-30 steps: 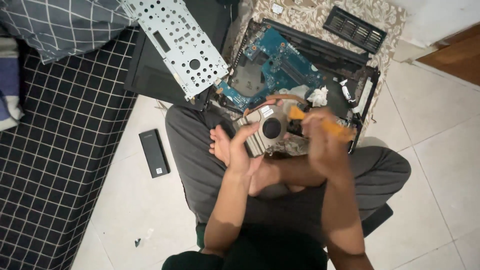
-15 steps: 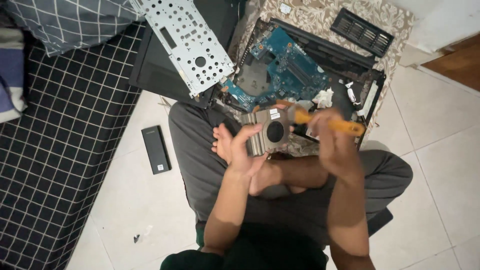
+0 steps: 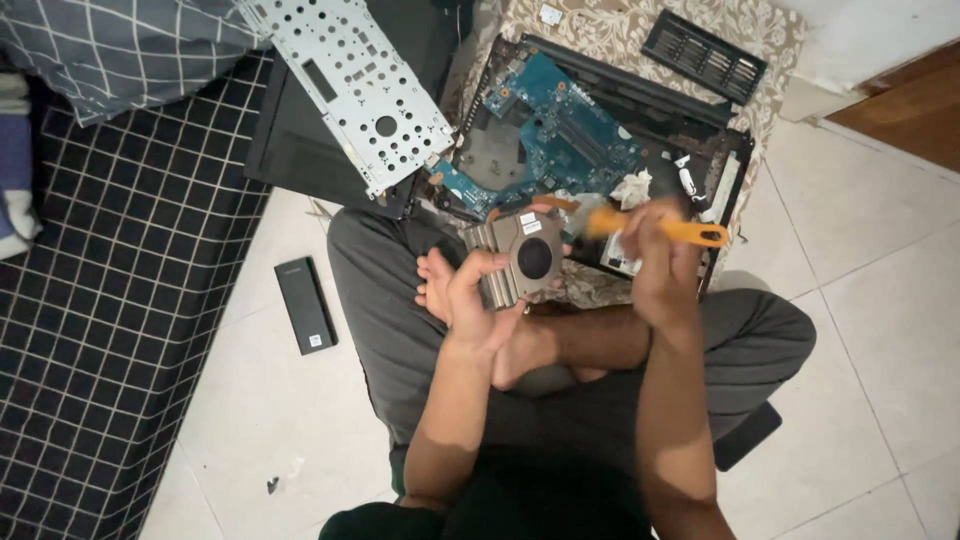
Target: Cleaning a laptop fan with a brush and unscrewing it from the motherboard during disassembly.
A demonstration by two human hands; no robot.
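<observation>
Here the person sits cross-legged on the tiled floor (image 3: 860, 330) with a laptop cooling fan and heatsink (image 3: 520, 262) raised over the lap. The left hand (image 3: 470, 300) is closed around the lower edge of the fan, fingers curled under its finned end, so that the round rotor faces upward. The right hand (image 3: 655, 262) is clenched on the orange handle of a small tool (image 3: 655, 228), probably a brush or screwdriver; its working end is blurred and points toward the fan's upper right edge. Just beyond both hands lies the opened laptop chassis (image 3: 720, 190) with its blue motherboard (image 3: 550, 140) exposed. Beyond the left hand a perforated metal plate (image 3: 350, 85) leans over a dark panel, and a slim black battery-like block (image 3: 305, 305) rests on the floor well out to that hand's left. A black vent grille (image 3: 705, 55) lies on the patterned cloth beyond the right hand. By the look of it, the step in hand is working on the removed fan. The next stroke calls for a steady left-hand grip and a light, aimed tip.
</observation>
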